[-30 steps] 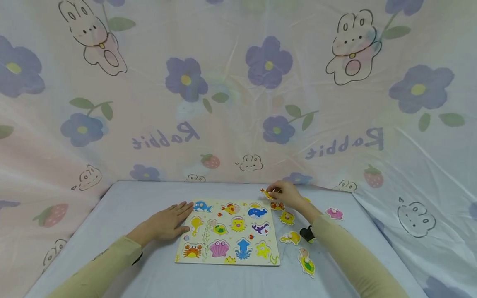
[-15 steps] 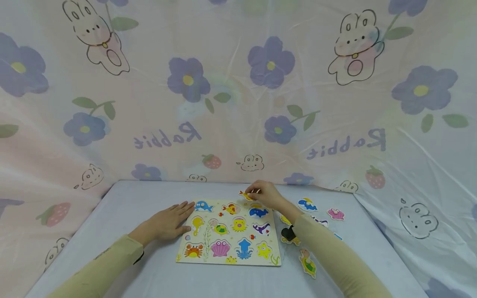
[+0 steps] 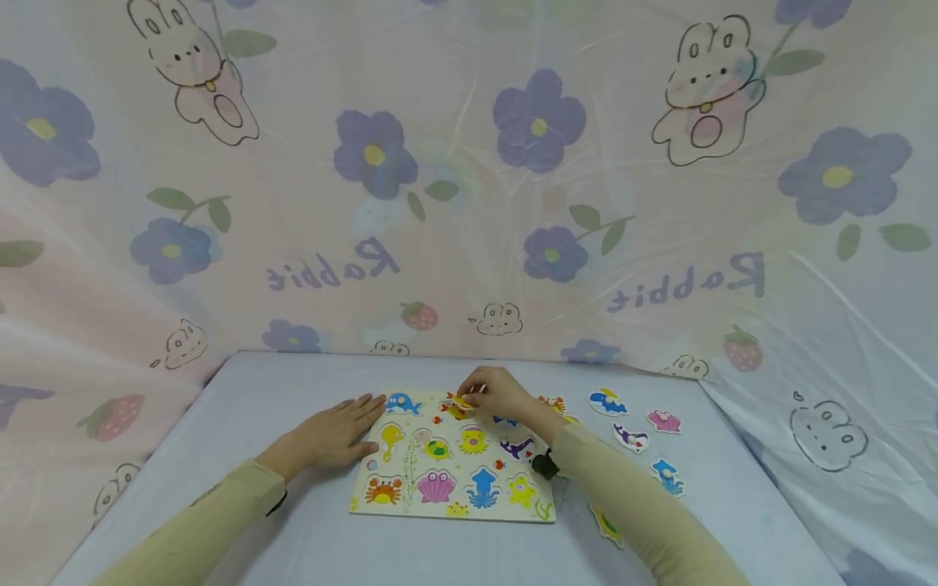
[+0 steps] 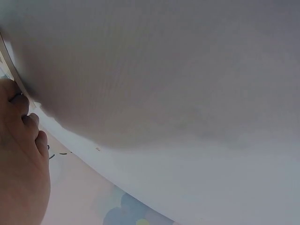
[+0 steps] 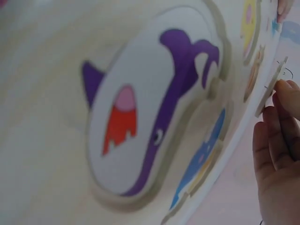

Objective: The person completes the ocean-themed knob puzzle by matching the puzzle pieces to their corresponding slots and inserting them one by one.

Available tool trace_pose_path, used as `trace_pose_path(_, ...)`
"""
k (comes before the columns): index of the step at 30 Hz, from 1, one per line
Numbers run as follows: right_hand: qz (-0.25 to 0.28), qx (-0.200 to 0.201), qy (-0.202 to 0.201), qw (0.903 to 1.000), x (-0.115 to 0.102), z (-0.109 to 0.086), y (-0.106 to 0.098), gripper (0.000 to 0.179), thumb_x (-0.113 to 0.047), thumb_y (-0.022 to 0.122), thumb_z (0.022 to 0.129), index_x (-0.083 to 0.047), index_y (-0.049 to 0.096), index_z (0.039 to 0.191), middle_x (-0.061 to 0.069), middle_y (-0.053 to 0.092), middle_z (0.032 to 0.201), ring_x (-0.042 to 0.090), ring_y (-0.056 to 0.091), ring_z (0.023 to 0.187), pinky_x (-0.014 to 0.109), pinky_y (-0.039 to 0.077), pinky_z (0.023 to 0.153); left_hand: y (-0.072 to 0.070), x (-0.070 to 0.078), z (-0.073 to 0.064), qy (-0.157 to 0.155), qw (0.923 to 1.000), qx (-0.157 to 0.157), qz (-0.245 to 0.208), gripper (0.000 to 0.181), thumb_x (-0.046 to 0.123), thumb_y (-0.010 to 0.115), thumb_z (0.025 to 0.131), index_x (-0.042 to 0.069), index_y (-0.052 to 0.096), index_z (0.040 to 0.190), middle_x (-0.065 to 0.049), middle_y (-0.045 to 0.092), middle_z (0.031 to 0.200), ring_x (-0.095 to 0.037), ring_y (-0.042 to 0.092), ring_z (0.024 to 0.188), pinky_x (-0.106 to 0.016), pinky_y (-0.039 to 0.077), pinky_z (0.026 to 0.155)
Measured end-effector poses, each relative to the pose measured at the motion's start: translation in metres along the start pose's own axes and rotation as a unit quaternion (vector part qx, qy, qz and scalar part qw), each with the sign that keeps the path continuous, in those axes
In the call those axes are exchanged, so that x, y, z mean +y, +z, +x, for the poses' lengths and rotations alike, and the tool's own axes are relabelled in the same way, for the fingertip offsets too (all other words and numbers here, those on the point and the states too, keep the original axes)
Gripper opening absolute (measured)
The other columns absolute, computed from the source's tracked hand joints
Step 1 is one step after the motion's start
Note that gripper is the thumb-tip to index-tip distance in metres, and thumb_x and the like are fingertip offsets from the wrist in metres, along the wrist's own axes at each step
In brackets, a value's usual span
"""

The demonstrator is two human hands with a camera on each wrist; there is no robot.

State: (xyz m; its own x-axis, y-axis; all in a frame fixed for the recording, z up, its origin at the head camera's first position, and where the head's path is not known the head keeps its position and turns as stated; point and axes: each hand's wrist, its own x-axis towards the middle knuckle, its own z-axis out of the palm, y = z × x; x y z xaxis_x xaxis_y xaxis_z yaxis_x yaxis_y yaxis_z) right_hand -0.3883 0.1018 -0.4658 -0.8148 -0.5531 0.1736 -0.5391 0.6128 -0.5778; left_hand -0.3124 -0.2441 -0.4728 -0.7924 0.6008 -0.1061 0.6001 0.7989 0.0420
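A sea-animal puzzle board [image 3: 498, 511] lies flat on the table, with a whale, seahorse, turtle, crab, shell and other figures in its recesses. My left hand [image 3: 330, 433] rests at the board's left edge, fingers extended, the fingertips by its upper left corner. My right hand [image 3: 500, 397] pinches a red and yellow fish puzzle piece [image 3: 458, 405] between thumb and fingers, close over the fish recess in the top row. In the right wrist view the thin fish piece [image 5: 273, 89] is seen edge-on and tilted above the board. The right hand and forearm cover part of the board's right side.
Loose puzzle pieces lie right of the board: a crab [image 3: 553, 404], a blue whale [image 3: 607, 402], a purple orca [image 3: 631, 438], a pink shell [image 3: 664, 421], a blue squid [image 3: 668, 478] and a turtle [image 3: 607, 525] partly behind the right sleeve. A patterned curtain [image 3: 440, 203] hangs behind the table.
My right hand has carried the fish piece leftward from beyond the board's upper right corner, then lowered it over the fish recess. My left hand has stayed at the board's edge.
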Motion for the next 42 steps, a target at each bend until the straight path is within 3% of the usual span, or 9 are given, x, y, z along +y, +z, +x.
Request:
trace_pose_path(21,-0.035,-0.050,0.039,0.9974,-0.008,0.009,0.015,0.011,-0.014,0.071,0.100,-0.021,0.080,0.103,-0.011,0.067,0.101,0.007,0.061,0.092,0.025,0.055,0.086,-0.001,-0.001,0.002,0.000,1.0000,0.005,-0.002,0.079,0.053,0.050,0.106,0.000,0.031,0.162,-0.014,0.026,0.171,-0.038,0.025,0.156,-0.053,0.026,0.127)
trace_pose_path(34,-0.022,-0.052,0.052,0.9971,-0.009,0.004,0.016,0.009,-0.017,0.072,0.101,-0.020,0.079,0.104,-0.009,0.068,0.099,0.008,0.061,0.088,0.026,0.056,0.083,0.000,0.001,0.001,0.001,1.0000,0.003,0.002,0.078,0.052,0.050,0.107,-0.001,0.032,0.161,-0.015,0.027,0.170,-0.038,0.025,0.156,-0.054,0.026,0.126)
trace_pose_path(42,0.018,-0.048,0.054,0.9973,-0.017,-0.010,0.001,0.019,-0.020,0.065,0.104,-0.016,0.077,0.118,-0.006,0.074,0.107,0.012,0.065,0.096,0.031,0.058,0.083,0.003,0.000,0.001,0.001,1.0000,0.006,0.002,0.079,0.052,0.049,0.107,-0.001,0.031,0.161,-0.016,0.027,0.170,-0.039,0.026,0.156,-0.054,0.026,0.126)
